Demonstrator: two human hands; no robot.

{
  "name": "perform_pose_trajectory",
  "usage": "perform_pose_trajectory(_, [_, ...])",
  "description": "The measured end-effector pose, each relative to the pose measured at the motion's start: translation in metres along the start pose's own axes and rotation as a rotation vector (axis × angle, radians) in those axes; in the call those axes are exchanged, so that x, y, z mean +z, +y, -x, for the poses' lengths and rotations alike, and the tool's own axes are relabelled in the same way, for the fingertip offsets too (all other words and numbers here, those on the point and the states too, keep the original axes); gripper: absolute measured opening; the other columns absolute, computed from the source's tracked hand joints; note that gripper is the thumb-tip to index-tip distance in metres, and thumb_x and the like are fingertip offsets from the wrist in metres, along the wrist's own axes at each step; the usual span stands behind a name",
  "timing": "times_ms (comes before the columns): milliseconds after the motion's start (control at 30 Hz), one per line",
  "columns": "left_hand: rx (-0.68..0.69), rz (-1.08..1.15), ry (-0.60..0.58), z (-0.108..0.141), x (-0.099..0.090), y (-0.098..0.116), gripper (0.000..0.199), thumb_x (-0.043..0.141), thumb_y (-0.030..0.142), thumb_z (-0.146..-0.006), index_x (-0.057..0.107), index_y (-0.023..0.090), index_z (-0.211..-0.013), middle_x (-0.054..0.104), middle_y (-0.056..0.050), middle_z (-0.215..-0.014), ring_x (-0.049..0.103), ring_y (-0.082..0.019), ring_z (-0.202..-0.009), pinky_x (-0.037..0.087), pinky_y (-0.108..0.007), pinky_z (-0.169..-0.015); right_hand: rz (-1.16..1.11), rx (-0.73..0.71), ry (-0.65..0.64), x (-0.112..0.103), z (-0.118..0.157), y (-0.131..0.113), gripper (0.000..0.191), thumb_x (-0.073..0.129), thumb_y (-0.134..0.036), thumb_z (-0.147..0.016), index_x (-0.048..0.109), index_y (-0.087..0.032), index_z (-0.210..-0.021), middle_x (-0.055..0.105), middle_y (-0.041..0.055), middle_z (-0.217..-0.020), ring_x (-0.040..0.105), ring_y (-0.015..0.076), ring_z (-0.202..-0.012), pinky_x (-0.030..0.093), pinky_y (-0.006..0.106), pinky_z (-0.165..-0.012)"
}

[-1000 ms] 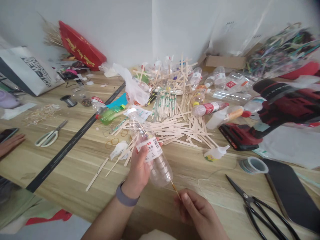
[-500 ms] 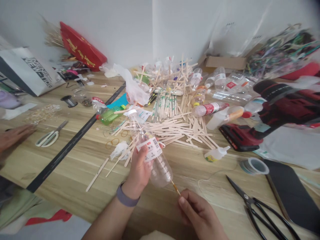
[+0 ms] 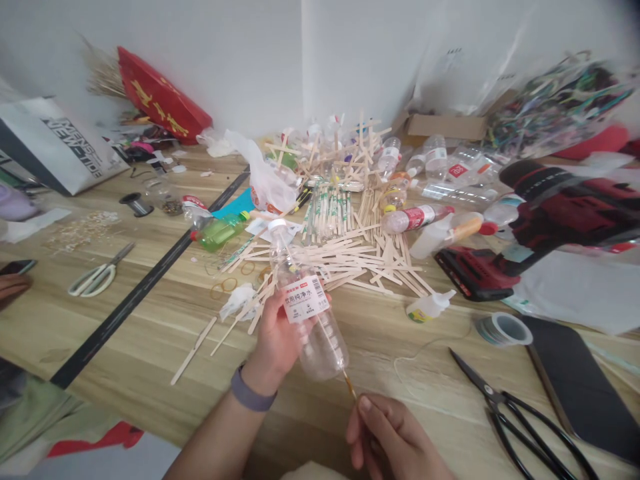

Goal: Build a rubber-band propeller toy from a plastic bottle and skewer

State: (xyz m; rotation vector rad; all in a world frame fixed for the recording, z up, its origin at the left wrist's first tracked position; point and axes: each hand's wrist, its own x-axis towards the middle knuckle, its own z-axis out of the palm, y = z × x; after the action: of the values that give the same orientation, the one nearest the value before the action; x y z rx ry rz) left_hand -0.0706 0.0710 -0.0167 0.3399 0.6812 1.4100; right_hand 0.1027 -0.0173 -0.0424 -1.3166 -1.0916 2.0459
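My left hand (image 3: 281, 333), with a purple band on its wrist, is closed round a clear plastic bottle (image 3: 324, 353). The bottle has a white cap and a white label, and it tilts with its base toward me. A thin brownish stick (image 3: 349, 385) is pinched in my right hand (image 3: 385, 430). Its far end meets the bottle's base, and a thin pale line runs on inside the bottle. Whether the stick passes through the base I cannot tell for sure. To the right of that hand lie black-handled scissors (image 3: 500, 400).
Wooden craft sticks (image 3: 345, 260) are heaped beyond the bottle, with several plastic bottles (image 3: 420, 217) around them. A red cordless drill (image 3: 530, 220), a glue bottle (image 3: 431, 307), a spool (image 3: 504, 329) and a phone (image 3: 583, 383) lie right. White-handled scissors (image 3: 100, 277) and another person's hand (image 3: 13, 285) are left.
The bottle has turned so its label faces me more, and it sits slightly further right. My right hand has shifted a little down and left. The other person's hand has drawn back left, beside a phone.
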Motion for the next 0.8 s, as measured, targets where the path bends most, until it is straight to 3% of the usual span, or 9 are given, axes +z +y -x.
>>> perform_pose_trajectory(167, [-0.051,-0.044,-0.117,-0.0011,-0.0027,-0.0003,0.045,0.071,0.042,-0.071,0.068,0.016,-0.108,0.074,-0.011,-0.102,0.069,-0.028,-0.099,0.049,-0.042,-0.094,-0.198,0.009,-0.145,-0.0016,-0.0021,0.0052,0.066,0.054,-0.082,-0.071,0.052,-0.018,-0.06,0.051,-0.0009,-0.043,0.031,0.0045,-0.031,0.019,0.02,-0.037])
perform_pose_trajectory(333, [-0.184,0.059,-0.172,-0.0003,-0.0033,-0.0049,0.056,0.077,0.056,-0.064,0.068,0.019,-0.105,0.074,-0.008,-0.094,0.07,-0.025,-0.081,0.055,-0.04,-0.079,-0.333,0.036,-0.229,0.0032,-0.001,0.0016,0.06,0.06,-0.072,-0.077,0.054,-0.016,-0.058,0.046,-0.0033,-0.04,0.03,0.0035,-0.03,0.014,0.019,-0.036])
perform_pose_trajectory(433, [-0.196,0.084,-0.151,0.0005,-0.0047,-0.0064,0.056,0.078,0.059,-0.063,0.069,0.02,-0.101,0.074,-0.005,-0.091,0.07,-0.023,-0.077,0.056,-0.039,-0.076,-0.394,0.025,-0.22,0.0049,-0.0047,0.0048,0.056,0.065,-0.07,-0.076,0.057,-0.015,-0.07,0.053,-0.0028,-0.048,0.033,0.003,-0.033,0.016,0.019,-0.037])
perform_pose_trajectory(633, [-0.153,0.085,-0.138,0.0006,-0.0053,-0.0083,0.056,0.079,0.056,-0.063,0.068,0.019,-0.102,0.073,-0.007,-0.091,0.069,-0.023,-0.078,0.055,-0.036,-0.073,-0.374,-0.054,-0.142,0.0035,-0.0097,0.0109,0.056,0.074,-0.066,-0.071,0.048,-0.017,-0.071,0.052,-0.0055,-0.056,0.034,0.0013,-0.037,0.017,0.019,-0.039])
perform_pose_trajectory(800, [-0.211,0.076,-0.159,0.001,-0.003,-0.0063,0.056,0.079,0.057,-0.064,0.068,0.017,-0.101,0.074,-0.007,-0.091,0.069,-0.022,-0.078,0.056,-0.034,-0.073,-0.205,-0.055,-0.19,0.0036,-0.0052,0.0064,0.061,0.057,-0.076,-0.078,0.056,-0.015,-0.073,0.057,-0.0009,-0.057,0.038,0.0042,-0.039,0.022,0.02,-0.042])
